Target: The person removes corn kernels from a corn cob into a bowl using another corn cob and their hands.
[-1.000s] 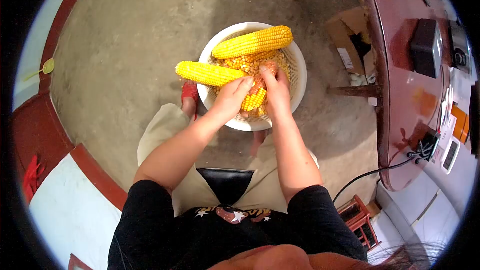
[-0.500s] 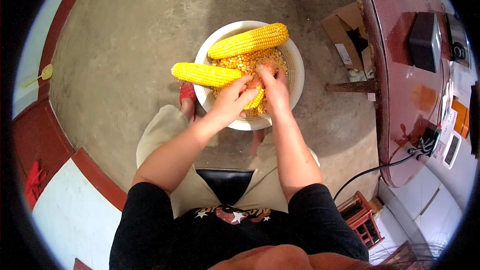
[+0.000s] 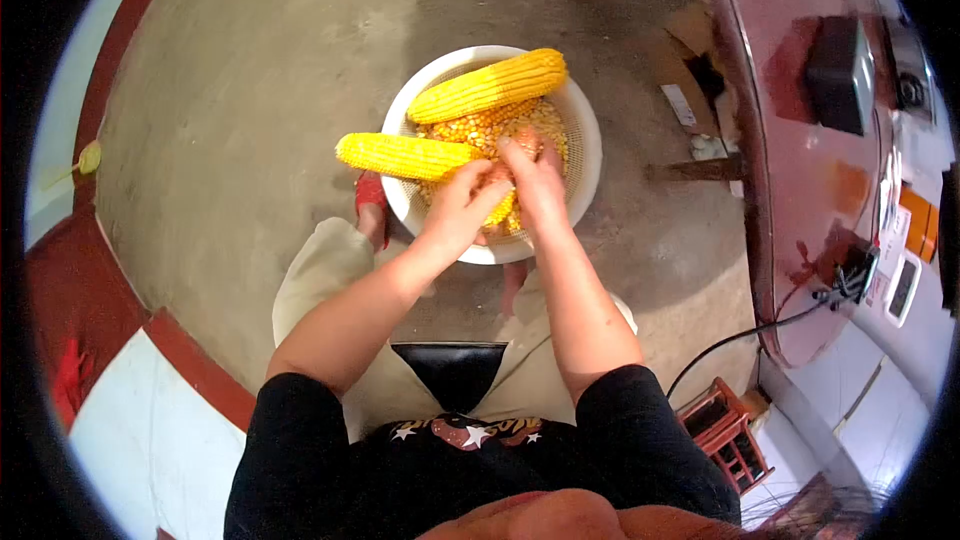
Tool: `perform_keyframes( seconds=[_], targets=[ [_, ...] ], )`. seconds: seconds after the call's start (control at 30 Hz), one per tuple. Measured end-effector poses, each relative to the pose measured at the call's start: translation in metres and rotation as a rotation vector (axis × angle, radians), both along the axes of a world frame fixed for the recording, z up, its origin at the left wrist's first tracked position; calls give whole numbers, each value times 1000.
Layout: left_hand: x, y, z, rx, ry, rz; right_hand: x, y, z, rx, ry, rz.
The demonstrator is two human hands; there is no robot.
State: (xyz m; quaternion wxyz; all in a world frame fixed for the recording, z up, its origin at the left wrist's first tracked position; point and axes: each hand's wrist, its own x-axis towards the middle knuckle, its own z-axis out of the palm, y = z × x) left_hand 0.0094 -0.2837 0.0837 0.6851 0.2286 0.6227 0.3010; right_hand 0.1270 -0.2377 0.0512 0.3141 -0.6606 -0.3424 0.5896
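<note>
Both my hands are closed around a partly shelled corn cob [image 3: 504,208] over a white plastic basket [image 3: 591,155]. My left hand [image 3: 460,208] grips the lower end, where yellow kernels still show. My right hand [image 3: 540,190] is wrapped over the reddish, bare upper part; its fingers hide much of it. Whether this is one cob or two pressed together I cannot make out. Loose kernels [image 3: 548,122] fill the basket beneath. One full ear of corn [image 3: 490,86] lies across the far rim, and another ear of corn [image 3: 400,155] sticks out over the left rim.
The basket stands between my legs, close to a red shoe [image 3: 369,190]. To the right is a dark red table [image 3: 790,230] carrying a black box [image 3: 840,75] and a cable [image 3: 735,342]. An opened cardboard box [image 3: 690,70] lies beneath it. A small wooden stool [image 3: 722,435] is at lower right.
The whole view has shifted slightly. My right hand has moved a little toward the left hand, on the cob. The two full ears keep their places on the basket.
</note>
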Motion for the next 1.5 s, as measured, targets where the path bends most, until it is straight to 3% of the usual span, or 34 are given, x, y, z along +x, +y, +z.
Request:
perform_keyframes(
  seconds=[0.03, 0.07, 0.13, 0.2, 0.23, 0.27, 0.33, 0.47, 0.57, 0.63, 0.73, 0.8, 0.83, 0.87, 0.9, 0.93, 0.97, 1.03, 1.07, 1.1, 1.13, 1.27, 1.37, 1.43, 1.5],
  targets=[
    [6, 0, 3, 2, 104, -34, 2, -2, -6, -39, 67, 61],
    [5, -13, -30, 218, 188, -41, 3, -4, -15, -68, 114, 106],
    [1, -24, -65, 266, 109, 28, -4, -13, -10, 57, 347, 5],
    [0, -23, -62, 103, -94, 192, -2, -10, 6, -126, 68, 109],
    [-7, -22, -64, 16, -43, 134, -5, -8, 7, -132, 155, 72],
    [-2, -18, -36, 51, -5, 100, -9, -11, -7, -46, 131, 16],
    [5, -10, -50, 360, 202, 86, -1, -10, -11, 89, 101, 0],
    [-8, -4, -31, 91, -109, 109, -7, -7, -11, 48, 34, -10],
    [-5, -7, -42, 258, 53, 8, -5, -5, 4, 40, 49, -19],
    [0, -3, -19, 236, 64, -33, -7, -6, -2, 48, 57, -24],
    [1, -2, -19, 106, -30, 44, -14, -6, -17, 34, -172, -83],
    [-2, -10, -55, 159, -72, 241, -7, -4, -7, 134, -14, -26],
    [-7, -13, -65, 145, -107, 155, -1, -5, 0, 124, 1, -14],
    [-15, -13, -67, 127, -124, 81, 4, -5, 10, 40, 84, 8],
    [-5, -10, -51, 17, -209, 214, 1, -5, 17, -56, 189, 49],
    [-5, -10, -45, 180, -157, 108, 0, -8, 4, 24, 265, 64],
    [-3, -11, -55, 311, 84, 70, -1, -8, -3, 21, 176, 71],
    [1, -11, -47, 364, 148, 70, -1, -7, -18, -55, 274, -21],
    [4, -2, -22, 207, 156, 52, 4, -5, -11, -108, 308, -12],
    [-3, -6, -40, 199, -38, 101, 5, -2, -23, -91, 79, -50],
    [-1, -5, -39, 168, -58, 148, 5, 3, 7, -121, 324, -95],
    [-5, 6, -3, 15, -207, 58, 5, 3, 3, -17, 323, -107],
    [-3, 3, -14, 48, -36, -87, 4, 4, 6, -46, 250, -82],
    [0, -2, -28, 444, 152, -94, 2, 2, 4, -22, 204, -111],
    [0, -5, -32, 417, 189, -88, -1, -1, 0, 21, 185, -113]
  ],
)
